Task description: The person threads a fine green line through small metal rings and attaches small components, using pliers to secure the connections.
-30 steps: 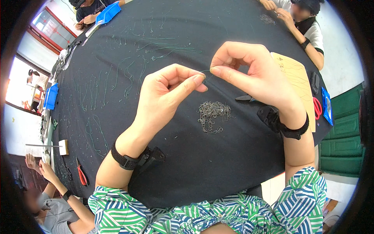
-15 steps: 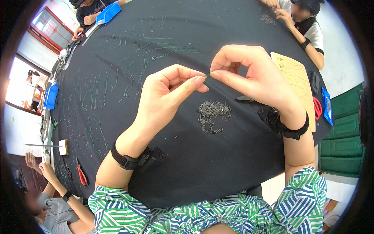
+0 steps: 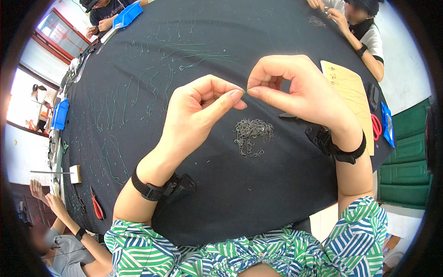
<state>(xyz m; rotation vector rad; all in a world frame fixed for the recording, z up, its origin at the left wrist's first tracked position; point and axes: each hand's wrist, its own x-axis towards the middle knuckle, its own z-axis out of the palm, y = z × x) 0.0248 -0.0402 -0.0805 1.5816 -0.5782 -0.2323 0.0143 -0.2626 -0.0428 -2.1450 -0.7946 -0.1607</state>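
Here I pinch a tiny green wire piece [image 3: 246, 92] between my left hand [image 3: 196, 115] and right hand [image 3: 295, 90], fingertips closed on it, just above the small heap of grey-green wire hooks [image 3: 251, 136] on the black cloth-covered table [image 3: 138, 69]. Joining seems underway; next calls for fine, steady fingertip alignment. Beyond the heap lies a tan paper sheet [image 3: 348, 90].

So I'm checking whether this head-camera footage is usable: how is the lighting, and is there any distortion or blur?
Head view: even, soft daylight; the left hand and right hand are sharp, with faint shadows on the black table. Strong fisheye bending curves the table edge, and a dark rim vignettes the corners. The pile of small hooks is clear; the bright windows at upper left are blown out.
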